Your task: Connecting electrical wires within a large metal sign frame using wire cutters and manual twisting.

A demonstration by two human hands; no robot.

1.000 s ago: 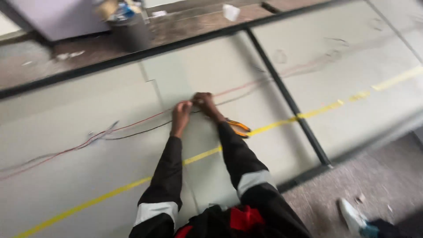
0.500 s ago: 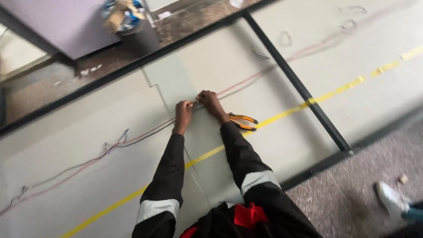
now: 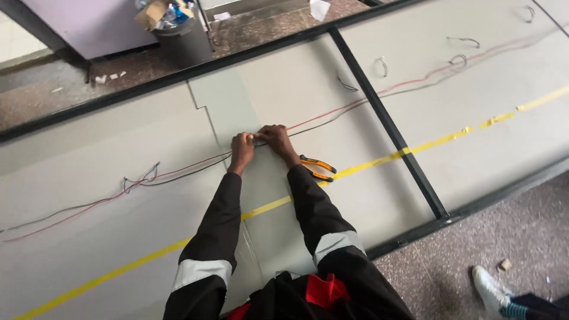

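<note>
From your head camera, you look down at big flat grey panels point(image 3: 106, 178) on the floor. A thin yellow tape line point(image 3: 379, 161) runs across them, and a black metal bar point(image 3: 385, 118) splits two panels. A dark bin full of rubbish point(image 3: 178, 35) stands far off by a purple wall.

Both your arms reach straight out. Your left hand point(image 3: 242, 147) and your right hand point(image 3: 276, 137) sit close together, almost touching, pinching the long thin red and black wires point(image 3: 332, 114) that lie across the panel. Both hands are closed small around the wires.

Orange-handled pliers point(image 3: 317, 168) lie just beside your right wrist. There is lots of bare panel on both sides. The speckled stone floor point(image 3: 492, 231) starts behind you on the right, where a white shoe point(image 3: 489, 290) stands.
</note>
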